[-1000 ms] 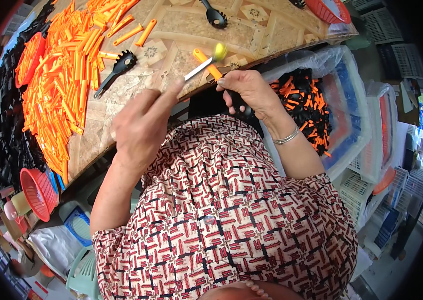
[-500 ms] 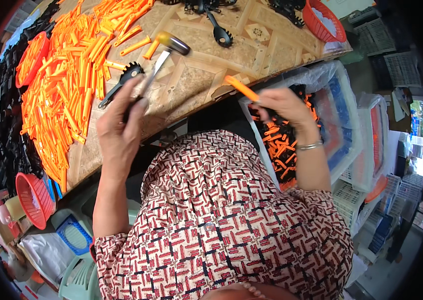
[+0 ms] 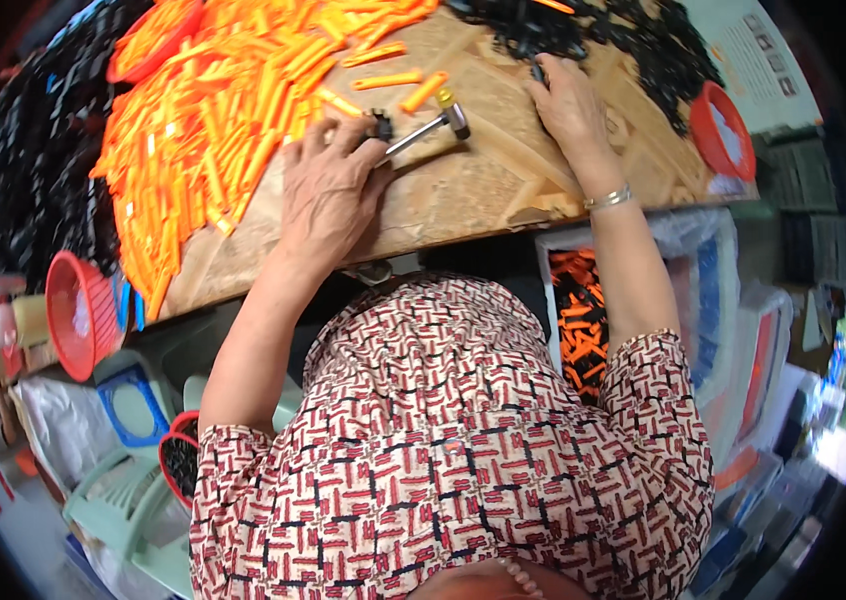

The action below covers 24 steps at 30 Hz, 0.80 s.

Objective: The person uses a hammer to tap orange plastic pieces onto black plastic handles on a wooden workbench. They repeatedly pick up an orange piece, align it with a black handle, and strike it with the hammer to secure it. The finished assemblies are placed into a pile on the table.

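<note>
Over the near part of the table my left hand [image 3: 331,190] lies palm down, fingers curled round the grip of a hammer [image 3: 418,137]. The hammer's metal shaft and its head, with one yellow face, point right. Just past those fingertips shows the toothed end of a black spaghetti server [image 3: 380,123]; its remainder is under the hand. My right hand [image 3: 573,110] reaches to the far side, thumb and fingers closed on a dark piece at the edge of a pile of black utensil heads [image 3: 528,28]. Fingers hide most of that piece.
A big heap of orange handles [image 3: 208,150] covers the table's left, with black parts [image 3: 38,170] beyond it. Red baskets [image 3: 721,132] stand at the edges. Right of my lap, below the table edge, a tub holds black-and-orange pieces [image 3: 581,320].
My right hand has left the tub, where it held an orange-handled piece, and moved to the far black pile. The hammer has swung right and lower with my left hand.
</note>
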Motion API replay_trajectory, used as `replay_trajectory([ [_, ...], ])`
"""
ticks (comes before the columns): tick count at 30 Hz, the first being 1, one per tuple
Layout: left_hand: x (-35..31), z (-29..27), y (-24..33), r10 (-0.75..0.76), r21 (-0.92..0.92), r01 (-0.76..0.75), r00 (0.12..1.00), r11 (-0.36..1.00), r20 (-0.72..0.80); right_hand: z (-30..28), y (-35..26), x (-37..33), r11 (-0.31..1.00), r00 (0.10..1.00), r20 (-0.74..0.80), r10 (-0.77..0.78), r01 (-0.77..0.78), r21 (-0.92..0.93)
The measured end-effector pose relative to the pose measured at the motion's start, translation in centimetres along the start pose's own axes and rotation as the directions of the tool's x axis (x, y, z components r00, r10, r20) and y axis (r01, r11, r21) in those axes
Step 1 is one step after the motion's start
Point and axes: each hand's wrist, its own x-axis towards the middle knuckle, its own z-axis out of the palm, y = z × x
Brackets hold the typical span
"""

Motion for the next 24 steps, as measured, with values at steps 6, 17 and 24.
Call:
replay_trajectory([
  [6,-1.3,-0.8,-3.2,-0.145,-0.057,0.139,0.984,0.989,-0.107,0.4,-1.9,4.7,0.918,0.962,0.016,-0.274,0.257,0.303],
  [17,8.1,3.5,-7.4,-0.249,-0.094,0.251,0.968,0.963,0.027,1.3,5.2,6.2,0.991,0.998,0.002,-0.068,0.067,0.112],
  [24,7.7,2.8,-7.3,0.085,-0.205,-0.070,0.994,0.976,0.065,-5.3,2.1,0.0,0.929,0.998,0.057,0.015,-0.035,0.368],
])
